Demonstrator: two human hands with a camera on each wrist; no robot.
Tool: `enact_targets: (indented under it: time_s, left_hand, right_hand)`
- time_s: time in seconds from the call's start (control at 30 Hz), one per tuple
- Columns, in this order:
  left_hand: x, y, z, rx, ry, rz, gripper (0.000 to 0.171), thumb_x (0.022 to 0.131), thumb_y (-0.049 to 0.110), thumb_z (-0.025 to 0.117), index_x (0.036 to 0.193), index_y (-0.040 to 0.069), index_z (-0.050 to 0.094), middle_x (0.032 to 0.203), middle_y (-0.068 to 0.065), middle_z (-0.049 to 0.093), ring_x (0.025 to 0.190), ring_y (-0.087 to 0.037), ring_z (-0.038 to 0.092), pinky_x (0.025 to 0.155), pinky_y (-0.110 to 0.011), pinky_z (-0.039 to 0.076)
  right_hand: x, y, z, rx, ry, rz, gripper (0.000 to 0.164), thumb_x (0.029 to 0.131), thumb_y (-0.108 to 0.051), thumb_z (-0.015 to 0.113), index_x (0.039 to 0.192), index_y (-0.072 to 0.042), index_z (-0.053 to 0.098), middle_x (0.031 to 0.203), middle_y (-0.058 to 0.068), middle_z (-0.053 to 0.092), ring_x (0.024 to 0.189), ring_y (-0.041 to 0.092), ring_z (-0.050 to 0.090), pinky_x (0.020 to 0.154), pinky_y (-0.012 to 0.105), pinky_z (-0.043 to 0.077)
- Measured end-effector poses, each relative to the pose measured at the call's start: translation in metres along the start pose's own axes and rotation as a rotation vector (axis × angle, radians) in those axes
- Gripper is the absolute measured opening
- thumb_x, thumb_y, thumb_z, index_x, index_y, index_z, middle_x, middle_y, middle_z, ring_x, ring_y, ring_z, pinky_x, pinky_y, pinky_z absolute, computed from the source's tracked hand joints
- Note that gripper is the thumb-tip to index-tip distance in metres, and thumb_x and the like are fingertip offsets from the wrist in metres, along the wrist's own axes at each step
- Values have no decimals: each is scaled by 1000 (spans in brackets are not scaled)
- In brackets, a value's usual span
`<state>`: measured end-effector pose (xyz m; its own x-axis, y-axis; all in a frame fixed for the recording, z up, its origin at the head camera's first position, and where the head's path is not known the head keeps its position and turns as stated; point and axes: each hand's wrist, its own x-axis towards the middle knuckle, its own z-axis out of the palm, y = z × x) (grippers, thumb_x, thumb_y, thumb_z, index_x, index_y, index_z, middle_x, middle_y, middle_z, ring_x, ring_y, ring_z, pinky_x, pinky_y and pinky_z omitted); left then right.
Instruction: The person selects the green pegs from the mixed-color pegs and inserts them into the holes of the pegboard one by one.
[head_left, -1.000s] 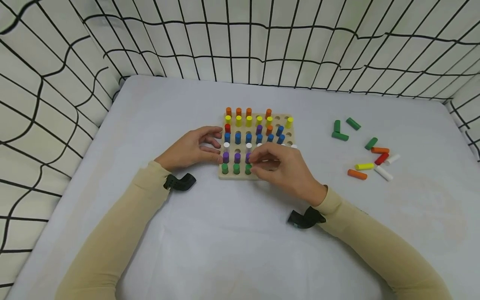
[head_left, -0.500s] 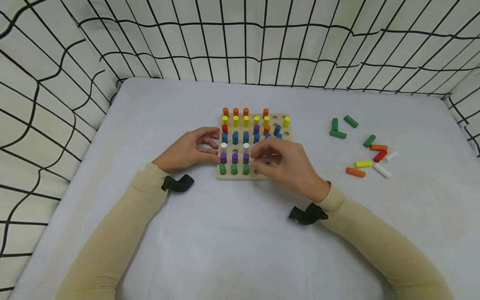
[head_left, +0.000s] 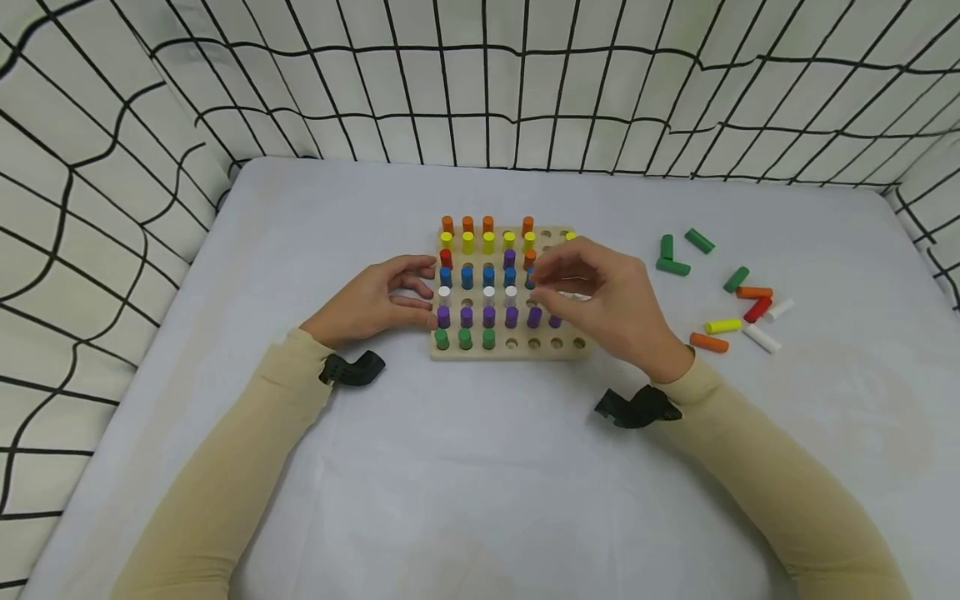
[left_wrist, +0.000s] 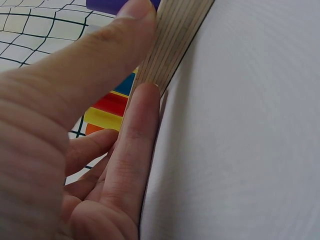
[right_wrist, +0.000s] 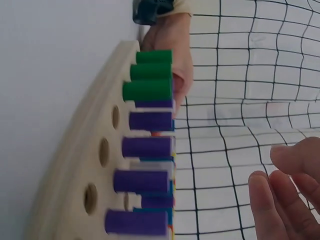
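Observation:
A wooden pegboard (head_left: 502, 354) lies mid-table in the head view, with coloured pegs standing in rows. Three green pegs (head_left: 465, 339) fill the left of its front row; bare holes follow to their right. Behind them runs a row of purple pegs (head_left: 512, 317). My left hand (head_left: 367, 302) rests at the board's left side; in the left wrist view a straight finger (left_wrist: 135, 140) lies along its edge. Over the board's right part hovers my right hand (head_left: 618, 300), hiding some pegs. The right wrist view has its thumb (right_wrist: 295, 157) and fingers apart, holding nothing.
Loose pegs lie to the right: several green (head_left: 700, 241), two orange (head_left: 708, 342), one yellow (head_left: 723, 326), one red (head_left: 757, 310) and two white (head_left: 762, 338). A black grid (head_left: 486, 108) before white walls borders the table (head_left: 420, 483).
My right hand has come away from the third green peg and moved right and back across the board, uncovering purple pegs and front holes. The left hand stays at the board's side.

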<state>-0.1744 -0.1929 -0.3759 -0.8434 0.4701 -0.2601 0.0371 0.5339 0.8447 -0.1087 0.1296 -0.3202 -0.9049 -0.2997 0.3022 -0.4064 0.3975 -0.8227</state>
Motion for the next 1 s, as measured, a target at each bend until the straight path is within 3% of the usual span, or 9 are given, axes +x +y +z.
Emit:
enact_targets:
  time_s: [0.33,0.47,0.73,1.0]
  left_hand:
    - [0,0,2,8,-6,-4,87,86,23,86,158,14,38,146,-6,55,123,-25,68,112,-39,55]
    - [-1,1,1,3,-6,-1,87,86,23,86,158,14,38,143,-8,57,123,-25,68,112,-40,54]
    - [0,0,-1,-7,-10,-2,87,85,22,86,157,14,38,143,-7,57,124,-25,68,112,-38,54]
    - [0,1,-1,0,-8,-12,87,86,23,86,158,14,38,140,-8,59,123,-24,68,112,-38,54]
  right_hand:
    - [0,3,-34,-48,124,48,28,89,-4,79,116,-1,69,111,11,73,96,-5,70,91,8,57]
    - [1,8,-43,-65,159,79,30,90,-5,79,118,-2,69,112,11,73,97,-5,70,91,7,57]
    - [2,21,-63,-51,237,125,30,90,-8,79,118,-5,69,103,-11,73,96,0,73,87,9,59]
    - [3,35,-87,-39,342,191,27,90,-12,80,115,-15,72,101,-15,73,96,3,73,86,8,57]
